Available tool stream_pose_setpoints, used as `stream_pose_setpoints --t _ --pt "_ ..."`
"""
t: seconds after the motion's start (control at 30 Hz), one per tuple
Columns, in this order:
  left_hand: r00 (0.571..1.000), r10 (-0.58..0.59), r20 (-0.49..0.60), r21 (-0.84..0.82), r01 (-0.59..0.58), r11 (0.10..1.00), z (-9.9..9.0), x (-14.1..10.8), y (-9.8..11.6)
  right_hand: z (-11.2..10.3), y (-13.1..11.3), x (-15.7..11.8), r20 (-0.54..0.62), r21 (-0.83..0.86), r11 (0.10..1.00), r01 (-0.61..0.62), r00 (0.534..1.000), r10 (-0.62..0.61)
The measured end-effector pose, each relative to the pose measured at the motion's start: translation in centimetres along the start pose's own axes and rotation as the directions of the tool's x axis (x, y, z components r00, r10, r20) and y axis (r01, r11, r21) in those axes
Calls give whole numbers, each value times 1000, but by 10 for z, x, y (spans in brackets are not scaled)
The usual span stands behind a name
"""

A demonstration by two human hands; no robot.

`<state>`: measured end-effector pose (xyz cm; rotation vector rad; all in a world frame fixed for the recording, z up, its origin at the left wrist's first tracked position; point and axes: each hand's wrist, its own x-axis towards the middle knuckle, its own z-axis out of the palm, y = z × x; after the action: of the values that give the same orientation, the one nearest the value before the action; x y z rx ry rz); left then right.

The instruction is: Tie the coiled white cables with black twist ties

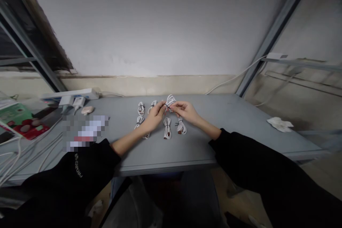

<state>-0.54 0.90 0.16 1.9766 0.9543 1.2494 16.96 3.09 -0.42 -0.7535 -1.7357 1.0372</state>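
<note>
White letters run along the black left sleeve, small and turned; they seem to start with "PRO", the rest unclear. Pale print on the green and red box is too blurred to read.

Looks out from a single head-worn camera, above and just behind the front edge of the flat grey bench, facing forward and down. Places the bare left hand and bare right hand near the centre, within arm's reach. Shows both black fabric sleeves closer, toward the lower corners. Spreads wide, reaching the pale grey wall beyond and slanting grey metal posts on either side.
</note>
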Motion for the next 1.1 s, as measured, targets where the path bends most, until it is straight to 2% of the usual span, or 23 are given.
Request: stream_pose_setpoints --t 0.27,0.4,0.53,0.63,0.7,0.87,1.0,1.1 --pt "998 -66 -19 -127 63 990 3 4 0 6 3 -1 -46 -70 988 135 989 -138" --pt "997 -65 -44 -122 59 991 5 3 -2 7 4 -3 -100 -225 955 191 971 -218" --pt "995 47 -92 71 -40 997 3 0 -1 8 3 -5 -105 -414 868 274 933 -344" --pt "982 166 -95 269 -136 954 0 -2 2 9 3 -6 -111 -470 819 328 899 -423" --pt "974 205 -91 338 -163 927 -2 -2 2 11 4 -5 -120 -475 814 336 891 -437" --pt "968 215 -130 403 -147 904 -4 0 -4 16 5 -7 -139 -429 851 304 908 -394" --pt "965 227 -132 438 -149 887 -7 2 -6 17 5 -8 -182 -421 851 313 890 -418" --pt "966 241 -93 451 -175 875 -8 2 -8 13 7 -5 -246 -415 864 286 879 -409"
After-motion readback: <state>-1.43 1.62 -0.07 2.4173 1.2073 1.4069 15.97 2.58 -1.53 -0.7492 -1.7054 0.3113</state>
